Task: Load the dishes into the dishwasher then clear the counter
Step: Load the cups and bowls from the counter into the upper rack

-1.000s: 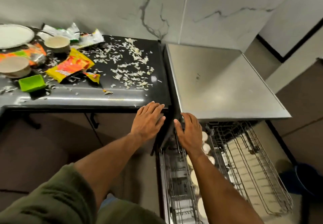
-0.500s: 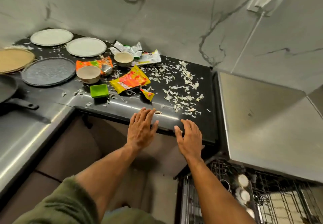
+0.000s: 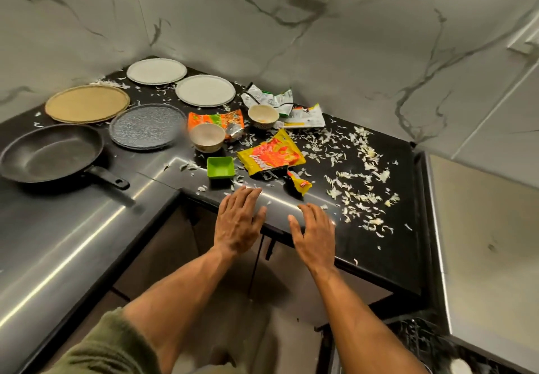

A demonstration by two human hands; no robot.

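Both hands were empty and spread flat, palms down. The left hand (image 3: 237, 222) lay over the counter's (image 3: 87, 228) front edge near its inner corner, and the right hand (image 3: 313, 232) sat just beside it along the same edge, a posture that read as a reach toward the dishes rather than a grip on anything.

The dishes were grouped toward the counter's back left corner. Two white plates (image 3: 156, 71) sat side by side against the wall, with a tan plate (image 3: 87, 103) and a speckled grey plate (image 3: 146, 126) in front of them. A black frying pan (image 3: 49, 153) lay at the left edge, its handle pointing toward the front. Two small bowls (image 3: 207, 137) stood among torn snack wrappers (image 3: 271, 155), and a green square dish (image 3: 220, 166) sat nearest the left hand, probably the easiest first pick.

Pale scraps (image 3: 361, 193), possibly vegetable peelings, were scattered toward the right edge. The dishwasher rack (image 3: 423, 341) showed only at the lower right, below the counter, its contents mostly out of view.
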